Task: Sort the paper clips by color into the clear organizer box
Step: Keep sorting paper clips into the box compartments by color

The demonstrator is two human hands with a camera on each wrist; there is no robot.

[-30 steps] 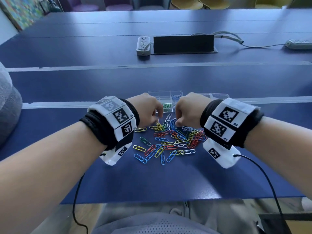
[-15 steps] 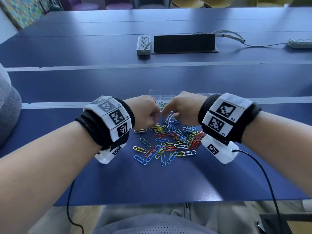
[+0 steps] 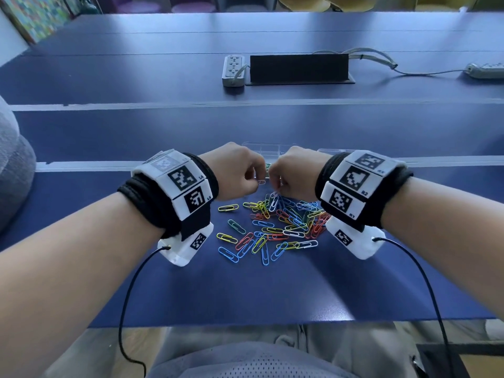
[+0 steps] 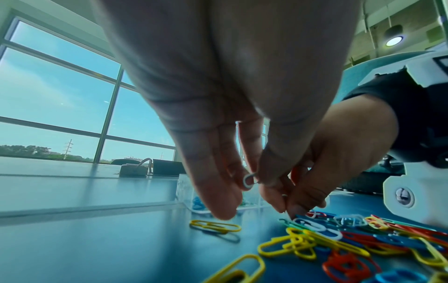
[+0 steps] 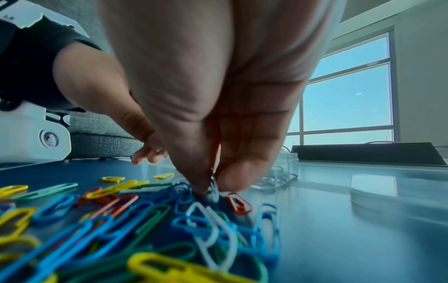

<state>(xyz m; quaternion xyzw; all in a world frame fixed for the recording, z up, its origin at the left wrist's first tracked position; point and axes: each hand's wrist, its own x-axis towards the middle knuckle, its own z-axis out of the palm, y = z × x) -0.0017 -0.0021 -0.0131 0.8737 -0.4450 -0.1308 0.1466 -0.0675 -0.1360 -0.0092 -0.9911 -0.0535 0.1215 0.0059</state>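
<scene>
Loose paper clips (image 3: 272,222) in blue, yellow, red, green and white lie heaped on the blue table (image 3: 245,290). Just beyond them stands the clear organizer box (image 3: 261,148), mostly hidden by my hands; blue and green clips show inside it (image 4: 197,203). My left hand (image 3: 255,179) hovers over the pile's far edge, its thumb and forefinger pinching a white clip (image 4: 248,181). Close beside it, my right hand (image 3: 276,184) pinches a pale clip (image 5: 214,186) right above the heap (image 5: 169,210).
Farther back on the table lie a power strip (image 3: 233,70), a black cable box (image 3: 298,68) and a second strip (image 3: 485,70) at the right edge. A grey cushion (image 3: 11,173) sits at the left. Thin wrist cables (image 3: 128,309) hang over the table's front edge.
Both hands have drawn together and risen slightly over the far edge of the pile. The left hand now holds a white clip clear of the heap.
</scene>
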